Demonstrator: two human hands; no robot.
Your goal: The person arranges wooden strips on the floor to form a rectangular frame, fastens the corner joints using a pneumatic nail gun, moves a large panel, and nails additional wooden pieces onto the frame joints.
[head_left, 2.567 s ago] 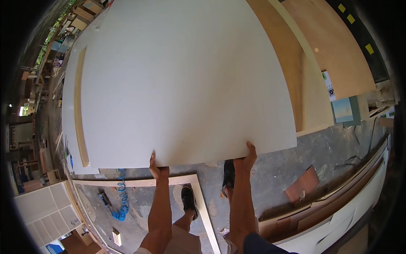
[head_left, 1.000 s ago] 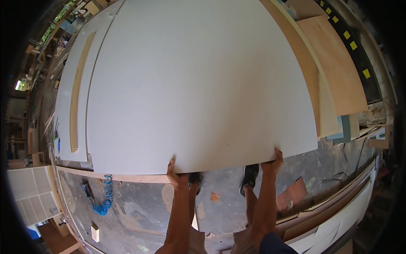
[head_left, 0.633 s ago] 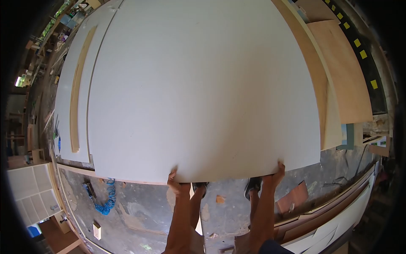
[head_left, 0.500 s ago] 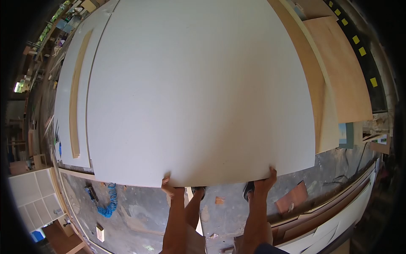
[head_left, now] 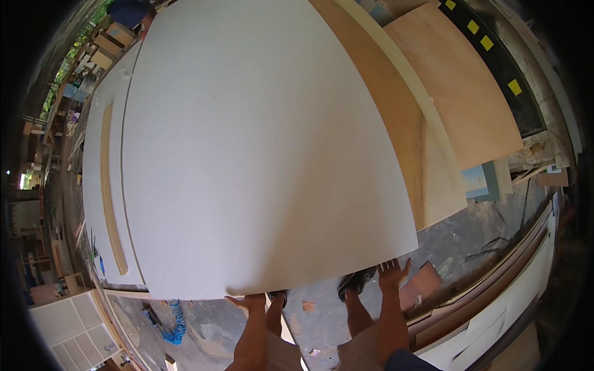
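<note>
A large white panel (head_left: pixel 260 161) lies flat in front of me, its near edge running just above my feet. My left hand (head_left: pixel 247 302) is at that edge, left of the middle, with the thumb stretched out sideways; its other fingers are mostly hidden at the panel. Near the panel's right corner, my right hand (head_left: pixel 391 274) touches or almost touches the edge, with fingers spread and thumb apart. Under the panel's right side, a tan board (head_left: pixel 405 142) shows.
Another person's dark blue clothing (head_left: pixel 129 11) shows at the far left corner. A wood strip (head_left: pixel 110 198) lies on a white sheet at left. A coiled blue hose (head_left: pixel 176 324) is on the floor. Leaning sheets (head_left: pixel 495 315) stand at right, near a reddish-brown piece (head_left: pixel 422 285).
The panel has turned and shifted left in view, baring more of the boards at right. My right hand's fingers have opened from their hold on the edge. Another person has come into view.
</note>
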